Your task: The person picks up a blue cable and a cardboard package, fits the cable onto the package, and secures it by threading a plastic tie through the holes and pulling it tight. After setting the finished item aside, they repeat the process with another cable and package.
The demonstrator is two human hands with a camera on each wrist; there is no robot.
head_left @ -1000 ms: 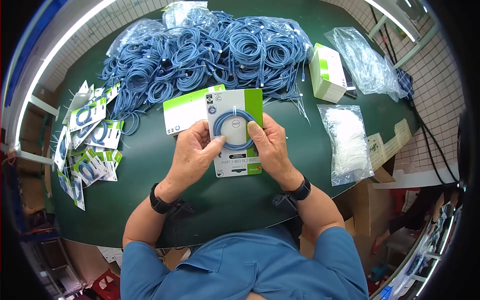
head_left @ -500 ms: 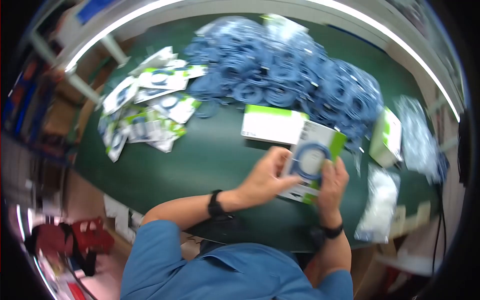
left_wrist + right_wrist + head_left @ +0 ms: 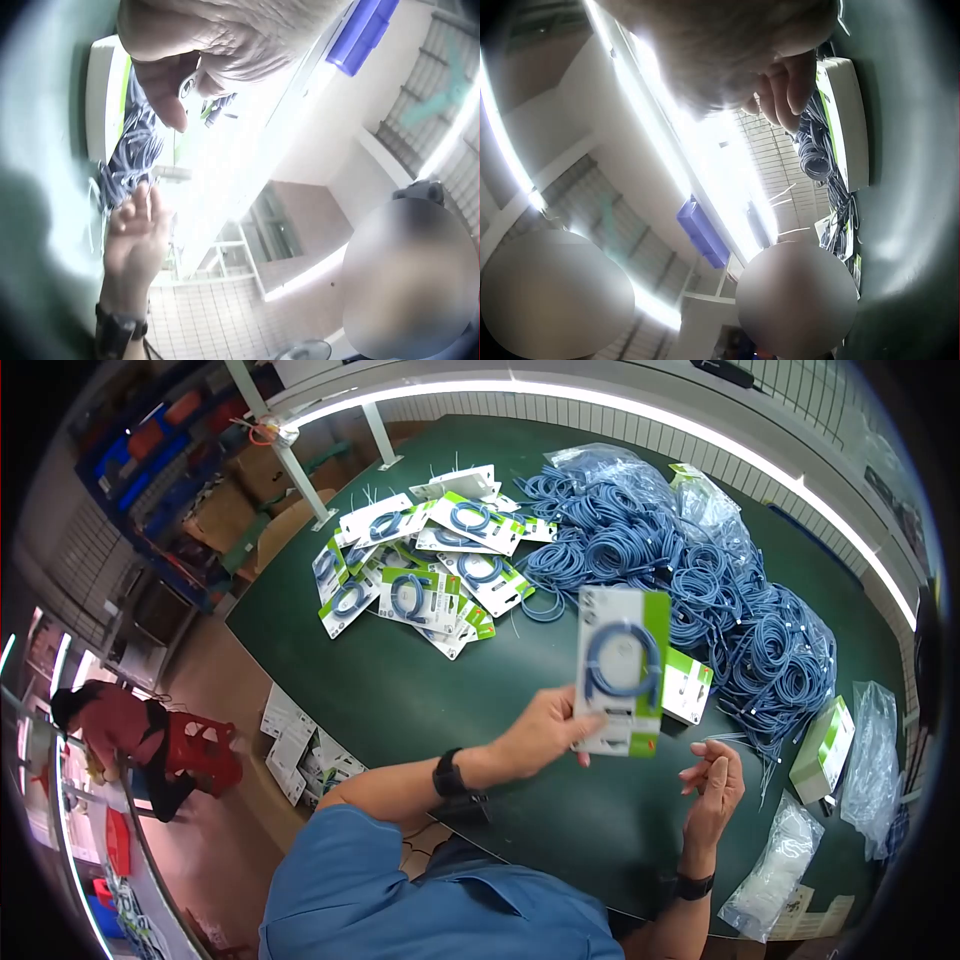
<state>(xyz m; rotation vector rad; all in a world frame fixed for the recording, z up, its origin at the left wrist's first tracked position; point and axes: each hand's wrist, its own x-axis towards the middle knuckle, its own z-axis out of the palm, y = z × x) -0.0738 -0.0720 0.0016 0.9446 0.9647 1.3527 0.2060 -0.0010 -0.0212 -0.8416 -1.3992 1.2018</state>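
Observation:
The left hand [image 3: 540,735] pinches the lower left edge of a white and green card [image 3: 618,712] with a coiled blue cable [image 3: 597,660] on it, held above the table. In the left wrist view the left hand [image 3: 202,45] bends its fingers at the card, mostly washed out by glare. To the right of the card, apart from it, the right hand [image 3: 715,790] is raised with loosely bent fingers and holds nothing. The right wrist view shows the right hand [image 3: 742,60] with its fingers hanging loosely.
Carded cables [image 3: 408,596] lie in a pile at the back left of the green table [image 3: 400,680]. A large heap of blue cables [image 3: 620,550] spans the back right. Stacked cards [image 3: 686,685], another card stack [image 3: 822,750] and bagged white ties [image 3: 775,865] lie to the right.
The right hand has let go of the card and moved away from it; the left hand alone holds it. The head view has swung left, showing more floor and a seated person.

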